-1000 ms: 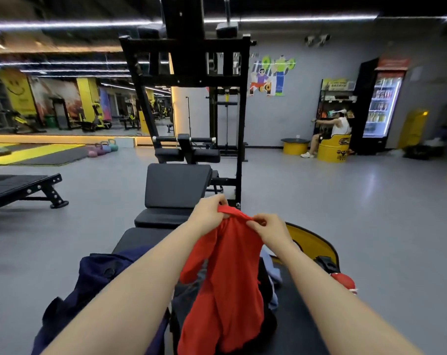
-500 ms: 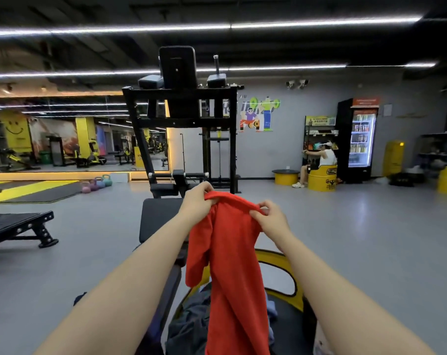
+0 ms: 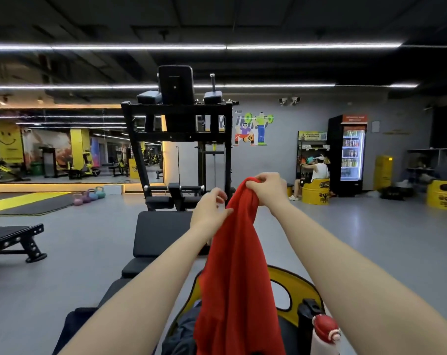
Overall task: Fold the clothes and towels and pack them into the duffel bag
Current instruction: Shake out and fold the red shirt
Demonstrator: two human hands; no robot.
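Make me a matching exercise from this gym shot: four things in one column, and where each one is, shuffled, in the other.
Things:
1. red garment
2. drinks fridge
3. kettlebells
4. right hand

Places or states:
A. on the floor at the left, by the mirror wall
B. gripping the top of the cloth
C. hanging down over the duffel bag
D. standing against the back wall at the right

Pairs: 1-C, 2-D, 3-A, 4-B
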